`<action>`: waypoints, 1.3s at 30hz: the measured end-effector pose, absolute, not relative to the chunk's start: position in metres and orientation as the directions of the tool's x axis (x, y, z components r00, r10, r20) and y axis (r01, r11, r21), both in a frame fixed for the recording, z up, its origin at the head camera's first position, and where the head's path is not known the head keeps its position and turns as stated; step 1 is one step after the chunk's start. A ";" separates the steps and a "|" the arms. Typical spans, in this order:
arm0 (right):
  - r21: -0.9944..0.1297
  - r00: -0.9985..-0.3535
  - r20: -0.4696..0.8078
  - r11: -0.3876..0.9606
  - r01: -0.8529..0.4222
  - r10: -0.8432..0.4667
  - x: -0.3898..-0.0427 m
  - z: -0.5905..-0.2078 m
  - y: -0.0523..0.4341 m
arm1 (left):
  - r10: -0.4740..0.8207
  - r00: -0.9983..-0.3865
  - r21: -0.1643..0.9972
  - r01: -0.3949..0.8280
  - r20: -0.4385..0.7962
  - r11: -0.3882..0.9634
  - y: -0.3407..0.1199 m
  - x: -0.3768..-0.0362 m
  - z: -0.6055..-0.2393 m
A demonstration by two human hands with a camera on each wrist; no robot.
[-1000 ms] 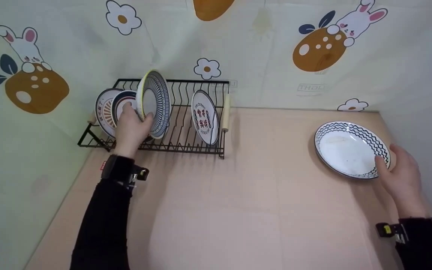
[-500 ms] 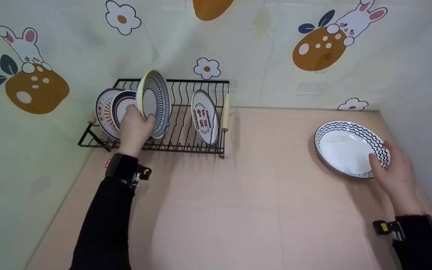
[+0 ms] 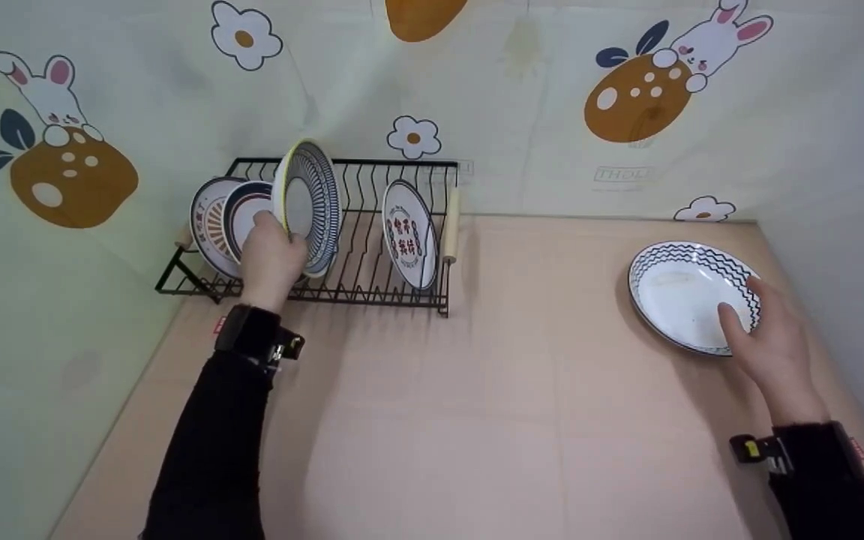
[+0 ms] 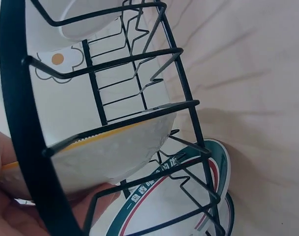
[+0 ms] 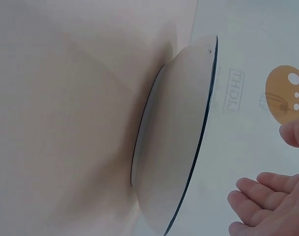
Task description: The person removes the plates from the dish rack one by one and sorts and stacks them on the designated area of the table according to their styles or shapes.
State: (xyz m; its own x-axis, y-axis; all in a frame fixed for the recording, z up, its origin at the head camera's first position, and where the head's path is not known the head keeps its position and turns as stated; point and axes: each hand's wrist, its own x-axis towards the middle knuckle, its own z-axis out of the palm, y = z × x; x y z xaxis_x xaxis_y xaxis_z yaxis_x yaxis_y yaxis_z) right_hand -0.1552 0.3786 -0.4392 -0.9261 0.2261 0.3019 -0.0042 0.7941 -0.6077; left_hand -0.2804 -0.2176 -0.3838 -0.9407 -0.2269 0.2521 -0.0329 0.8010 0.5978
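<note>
Left hand [image 3: 271, 259] at the upper left of the frame, fingers curled around the lower edge of a striped bowl [image 3: 307, 204] with a yellow rim, standing upright in the black rack [image 3: 361, 289]. Two more plates [image 3: 216, 217] just behind the hand, at the rack's left end. One plate with red writing [image 3: 409, 234] near the rack's right end, with empty slots between it and the bowl. Right hand [image 3: 769, 341] at the right of the frame, fingers loose and spread, thumb resting on the near rim of a zigzag plate [image 3: 683, 292], not gripping it. Plate flat on the table [image 3: 477, 390], close to the right wall. Wide bare tabletop across the middle and bottom.
</note>
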 end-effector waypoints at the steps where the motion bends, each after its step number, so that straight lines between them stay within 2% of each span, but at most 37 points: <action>1: -0.608 -0.927 0.298 0.794 -0.001 0.227 -0.156 -0.439 0.377 | -0.227 -0.941 0.593 -0.035 0.252 0.805 -0.218 -0.281 -0.384; 8: -0.603 -0.934 0.273 0.798 0.023 0.232 -0.160 -0.436 0.365 | -0.226 -0.941 0.579 -0.042 0.250 0.814 -0.217 -0.281 -0.383; 18: -0.593 -0.917 0.353 0.803 -0.066 0.185 -0.164 -0.436 0.355 | -0.213 -0.939 0.593 -0.014 0.268 0.805 -0.213 -0.280 -0.382; 39: -0.581 -0.910 0.393 0.803 -0.135 0.131 -0.169 -0.433 0.337 | -0.307 -0.909 0.679 -0.037 0.281 0.733 -0.210 -0.279 -0.383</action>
